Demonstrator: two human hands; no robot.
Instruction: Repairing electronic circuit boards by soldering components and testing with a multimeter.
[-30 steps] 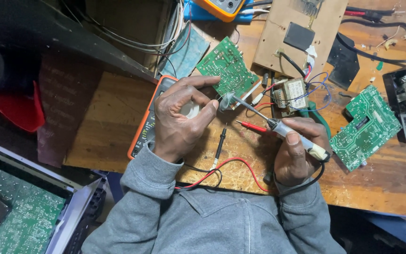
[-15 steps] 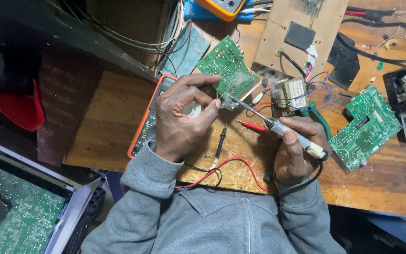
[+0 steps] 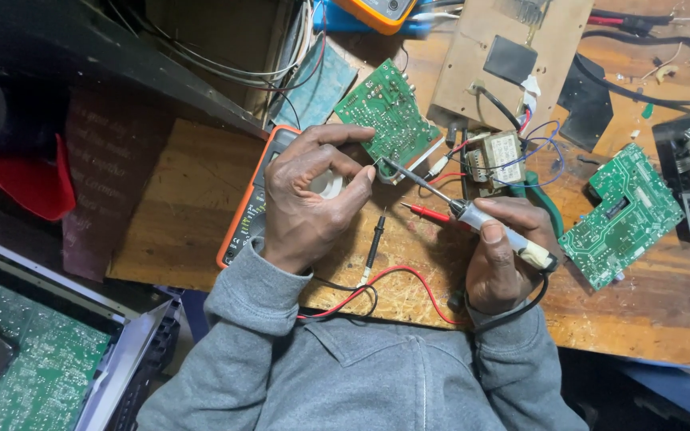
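Since the earlier frames the soldering iron (image 3: 489,225) has dropped slightly and the left thumb has slid forward; the rest lies as it was. The right hand (image 3: 505,259) is closed around the iron's pale handle, its metal tip angled up-left to the lower edge of the small green circuit board (image 3: 389,118). The left hand (image 3: 309,199) pinches a thin strand at that same edge between thumb and forefinger, and rests over a white solder spool (image 3: 329,185) and the orange-cased multimeter (image 3: 243,215).

The board is green, studded with solder points, and lies tilted just beside a small transformer (image 3: 495,158) with coloured leads. Red and black probes (image 3: 373,239) lie between the hands, their leads looping toward the grey sleeves. To the right, well apart, sits a second green board (image 3: 620,215).

The wooden bench (image 3: 177,207) is scarred and crowded, bare only left of the meter. An opened chassis (image 3: 33,351) stands lower left.
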